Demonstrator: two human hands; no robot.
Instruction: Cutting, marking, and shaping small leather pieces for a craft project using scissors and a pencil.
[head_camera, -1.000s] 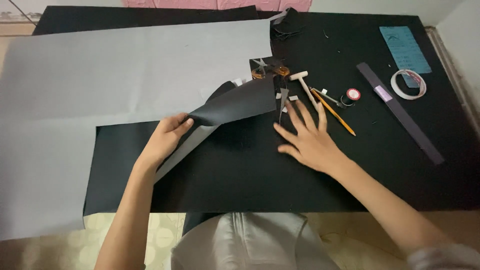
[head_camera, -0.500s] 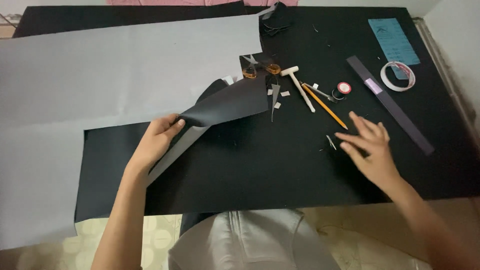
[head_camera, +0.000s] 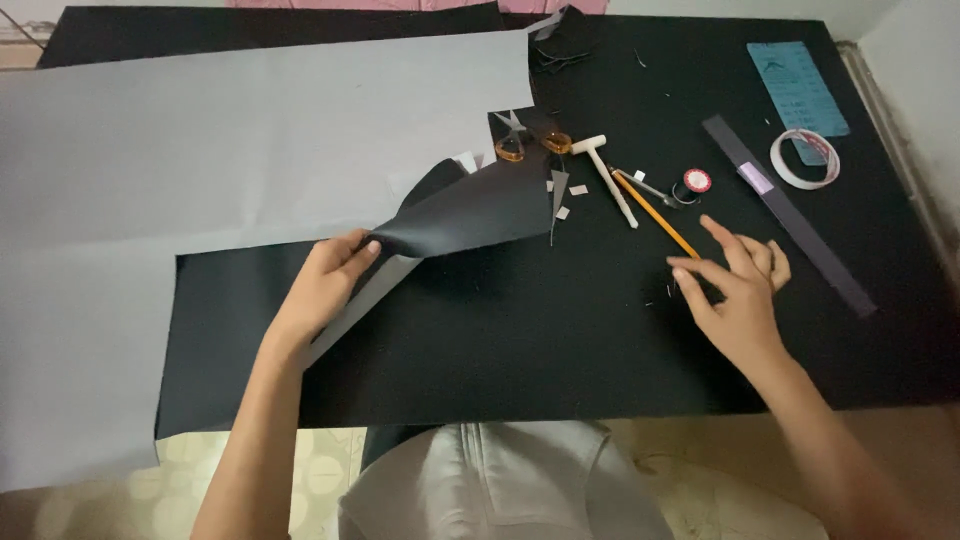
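Left hand (head_camera: 325, 285) pinches the curled black sheet (head_camera: 470, 205) mid-frame, right hand (head_camera: 735, 290) hovers open and empty by the pencil (head_camera: 655, 213), so that sheet could crease if tugged.

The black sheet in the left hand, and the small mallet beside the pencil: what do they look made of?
The black sheet, pinched by the left hand, looks like thin faux leather or coated paper: matte black face, grey back, curling in a smooth bend with no crease. I can't tell which. The small mallet beside the pencil looks like pale unfinished wood or cream plastic: plain, no shine.
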